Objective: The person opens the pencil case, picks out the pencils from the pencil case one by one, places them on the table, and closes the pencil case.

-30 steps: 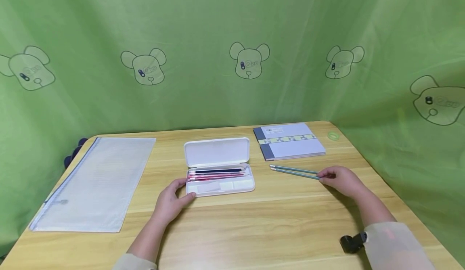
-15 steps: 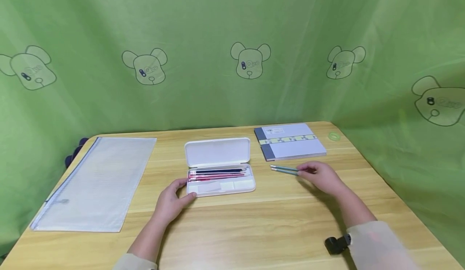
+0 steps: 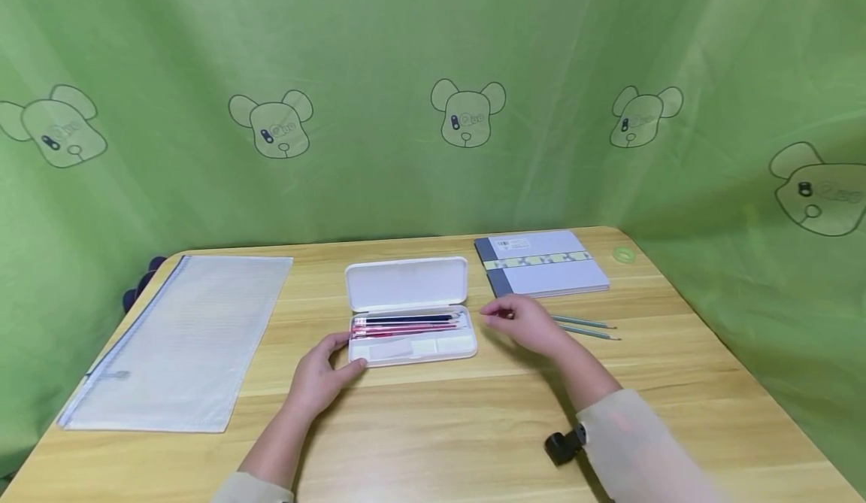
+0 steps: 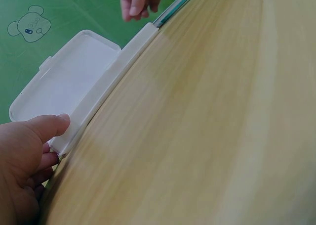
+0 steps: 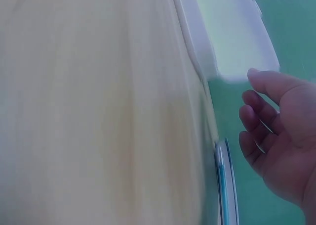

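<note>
A white pencil case lies with its lid raised on the table, several dark and red pencils inside it. At its left end my left hand grips the case, thumb on the near corner, as the left wrist view also shows. My right hand hovers just right of the case, its fingers loosely bent around nothing in the right wrist view. Two green pencils lie on the table beyond that hand, points to the right; the hand hides their other ends.
Behind the right hand lies a grey-blue notebook with a patterned band. A small green ring is near the back right corner. A translucent zip pouch lies flat on the left. Green curtain surrounds the table's back and sides.
My right hand has slid leftward along the green pencils from their right ends towards the case, leaving their pointed ends in view. The left hand stays on the case.
</note>
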A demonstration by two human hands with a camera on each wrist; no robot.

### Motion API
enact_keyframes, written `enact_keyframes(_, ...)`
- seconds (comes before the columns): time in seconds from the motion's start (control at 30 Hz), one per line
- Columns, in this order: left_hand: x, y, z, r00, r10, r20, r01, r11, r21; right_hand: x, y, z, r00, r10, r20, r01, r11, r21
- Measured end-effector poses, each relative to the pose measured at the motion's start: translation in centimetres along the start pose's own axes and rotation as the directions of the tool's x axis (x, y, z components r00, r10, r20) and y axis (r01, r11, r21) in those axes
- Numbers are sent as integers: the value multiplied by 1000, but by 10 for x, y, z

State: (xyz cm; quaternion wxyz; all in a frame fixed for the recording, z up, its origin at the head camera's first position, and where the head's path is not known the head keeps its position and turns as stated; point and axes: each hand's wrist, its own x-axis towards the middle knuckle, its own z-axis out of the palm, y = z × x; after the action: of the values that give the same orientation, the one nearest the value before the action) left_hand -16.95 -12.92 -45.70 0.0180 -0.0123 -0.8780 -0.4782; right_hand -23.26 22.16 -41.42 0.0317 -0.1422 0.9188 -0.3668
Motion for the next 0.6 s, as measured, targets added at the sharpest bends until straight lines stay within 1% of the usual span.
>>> enact_keyframes(0.2,0,0,0,1000,5,-5,-5,1000,0,15,-18,20,1000,-16,17,16,1000,19)
enact_keyframes(0.33,0,-1,1,1000,12,-12,-12,1000,9,24,-27,30,1000,-21,24,21,1000,-3)
enact_keyframes(0.43,1,-1,1,1000,23,-17,-23,1000,18,30,-32,35,1000,-6,23,7,1000,-30)
enact_keyframes(0.53,1,0,1,1000,19,-13,-19,1000,17,34,-35,40,1000,13,21,-12,998,-56)
enact_keyframes(0.6,1,0,1,1000,18,-12,-18,1000,19,36,-37,44,1000,19,18,-17,996,-90)
